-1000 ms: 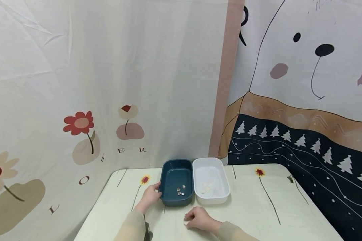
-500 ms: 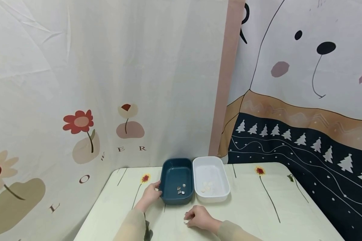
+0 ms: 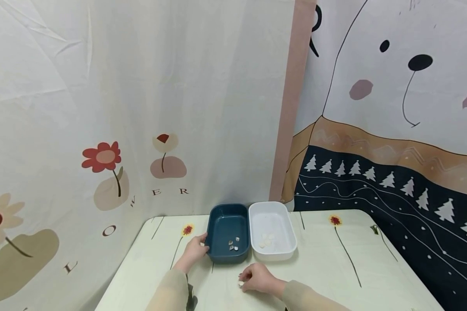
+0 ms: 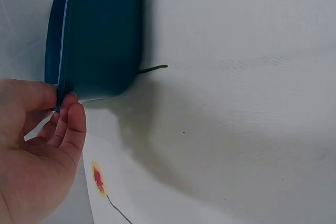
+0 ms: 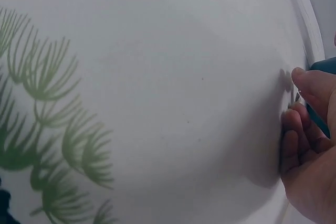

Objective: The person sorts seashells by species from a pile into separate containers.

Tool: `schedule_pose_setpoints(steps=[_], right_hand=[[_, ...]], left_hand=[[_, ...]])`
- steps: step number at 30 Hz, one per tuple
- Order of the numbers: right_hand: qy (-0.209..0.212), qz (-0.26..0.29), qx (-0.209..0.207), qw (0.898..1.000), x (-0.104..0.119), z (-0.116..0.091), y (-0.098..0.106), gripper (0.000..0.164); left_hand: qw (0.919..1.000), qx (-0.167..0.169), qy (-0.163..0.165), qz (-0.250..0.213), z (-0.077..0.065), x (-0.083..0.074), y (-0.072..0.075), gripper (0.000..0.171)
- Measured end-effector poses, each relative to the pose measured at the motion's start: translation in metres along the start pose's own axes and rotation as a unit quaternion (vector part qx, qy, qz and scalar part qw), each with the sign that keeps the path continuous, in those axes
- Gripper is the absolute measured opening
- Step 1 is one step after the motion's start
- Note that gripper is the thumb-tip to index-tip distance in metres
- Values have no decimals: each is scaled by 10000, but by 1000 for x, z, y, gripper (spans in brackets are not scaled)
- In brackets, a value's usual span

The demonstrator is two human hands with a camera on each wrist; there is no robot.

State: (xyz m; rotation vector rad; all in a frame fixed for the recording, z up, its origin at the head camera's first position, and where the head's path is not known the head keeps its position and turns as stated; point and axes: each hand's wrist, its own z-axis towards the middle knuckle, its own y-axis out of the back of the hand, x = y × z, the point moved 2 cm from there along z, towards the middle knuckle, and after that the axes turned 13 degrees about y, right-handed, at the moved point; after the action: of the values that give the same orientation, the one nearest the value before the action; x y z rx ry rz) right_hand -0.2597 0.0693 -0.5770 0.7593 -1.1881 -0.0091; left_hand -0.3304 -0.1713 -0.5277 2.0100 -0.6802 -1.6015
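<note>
My left hand grips the left rim of a dark teal rectangular dish. In the left wrist view its thumb and curled fingers pinch the dish's corner. Several small shell-like pieces, brownish and whitish, lie inside near the front. Low over the table in front of the dishes, my right hand pinches a small whitish shell-like piece between thumb and fingertips. The right wrist view shows only a dark sliver of it; the fingers hide the rest.
A white rectangular dish stands against the teal one's right side, with several pale flat pieces in it. Both sit on a table with a flower-printed cream cloth. Printed curtains hang behind and at the right.
The right hand's fingertips have shifted slightly and close further around the whitish piece, which now shows less. The left hand and both dishes keep their places.
</note>
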Motion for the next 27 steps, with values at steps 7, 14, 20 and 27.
schedule_pose_setpoints(steps=[7,14,20,27], right_hand=[[-4,4,197,9998,4,5,12,13],[460,-422,318,9975,9,7,27,15],[840,-641,293,9940,25,7,44,14],[869,-707,225,9934,34,9,60,13]], left_hand=[[10000,-1,-20,14,0,-1,1,56],[10000,11,14,21,-1,-1,1,56],[10000,-4,-22,33,-1,0,1,56],[10000,-19,-39,86,-1,-2,1,56]])
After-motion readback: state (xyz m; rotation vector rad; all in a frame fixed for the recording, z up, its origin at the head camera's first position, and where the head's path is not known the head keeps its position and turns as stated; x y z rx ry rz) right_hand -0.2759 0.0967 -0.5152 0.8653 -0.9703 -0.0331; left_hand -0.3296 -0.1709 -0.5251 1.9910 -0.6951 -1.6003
